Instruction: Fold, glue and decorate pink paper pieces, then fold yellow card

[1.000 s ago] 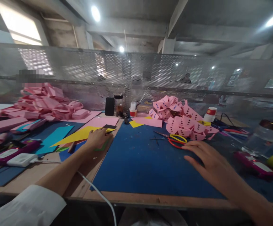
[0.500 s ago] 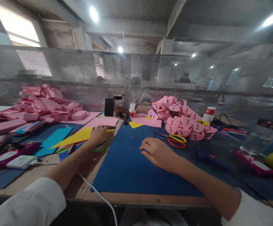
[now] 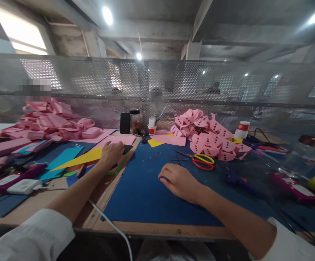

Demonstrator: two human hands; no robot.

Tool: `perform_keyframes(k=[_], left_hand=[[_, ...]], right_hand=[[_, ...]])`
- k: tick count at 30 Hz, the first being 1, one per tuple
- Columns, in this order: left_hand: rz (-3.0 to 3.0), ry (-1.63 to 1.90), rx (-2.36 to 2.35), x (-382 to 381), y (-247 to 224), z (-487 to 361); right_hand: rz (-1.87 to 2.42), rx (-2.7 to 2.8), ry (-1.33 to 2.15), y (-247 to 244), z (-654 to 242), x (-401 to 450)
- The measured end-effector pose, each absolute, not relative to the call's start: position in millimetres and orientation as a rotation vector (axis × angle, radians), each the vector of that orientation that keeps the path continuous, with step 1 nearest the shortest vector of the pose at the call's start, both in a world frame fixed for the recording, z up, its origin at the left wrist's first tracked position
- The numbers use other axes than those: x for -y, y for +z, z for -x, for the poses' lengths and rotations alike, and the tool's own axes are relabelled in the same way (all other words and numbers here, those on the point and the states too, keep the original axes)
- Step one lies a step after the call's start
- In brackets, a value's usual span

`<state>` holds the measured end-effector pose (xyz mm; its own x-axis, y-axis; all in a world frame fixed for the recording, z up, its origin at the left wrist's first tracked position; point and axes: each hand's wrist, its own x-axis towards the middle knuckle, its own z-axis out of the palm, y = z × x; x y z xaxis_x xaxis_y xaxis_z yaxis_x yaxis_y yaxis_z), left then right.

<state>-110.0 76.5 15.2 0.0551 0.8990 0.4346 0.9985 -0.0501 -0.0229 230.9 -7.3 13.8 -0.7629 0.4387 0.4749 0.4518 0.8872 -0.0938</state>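
Left of center, my left hand [image 3: 112,154] covers yellow paper [image 3: 84,158], perhaps to steady it, grip unclear; my right hand [image 3: 183,183] curls half-open, seemingly idle, at the blue mat [image 3: 152,204].

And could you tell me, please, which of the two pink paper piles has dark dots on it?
The right-hand pile, just beyond the scissors with yellow and red handles; the left-hand pile shows no dots.

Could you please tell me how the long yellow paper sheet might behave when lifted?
The long yellow paper sheet looks thin, so it would probably be light and floppy. The left hand seems to cover one end, so tugging the other might crease it.
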Motion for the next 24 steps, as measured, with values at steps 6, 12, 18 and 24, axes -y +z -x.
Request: perform_keyframes(k=[6, 12, 18, 24], left_hand=[[1.762, -0.689, 1.819, -71.7, 28.4, 112.3], [1.613, -1.053, 1.665, -53.1, 54.6, 110.1], [1.423, -1.509, 1.412, -27.6, 93.1, 88.8], [1.531, -2.413, 0.765, 0.8, 125.7, 23.0]], right_hand=[[0.635, 2.524, 0.014, 14.3, -232.3, 6.6], [0.654, 2.494, 0.041, 14.5, -233.0, 5.0], [0.674, 2.397, 0.108, 17.7, -233.7, 6.1], [0.789, 2.106, 0.375, 13.0, -231.2, -2.6]])
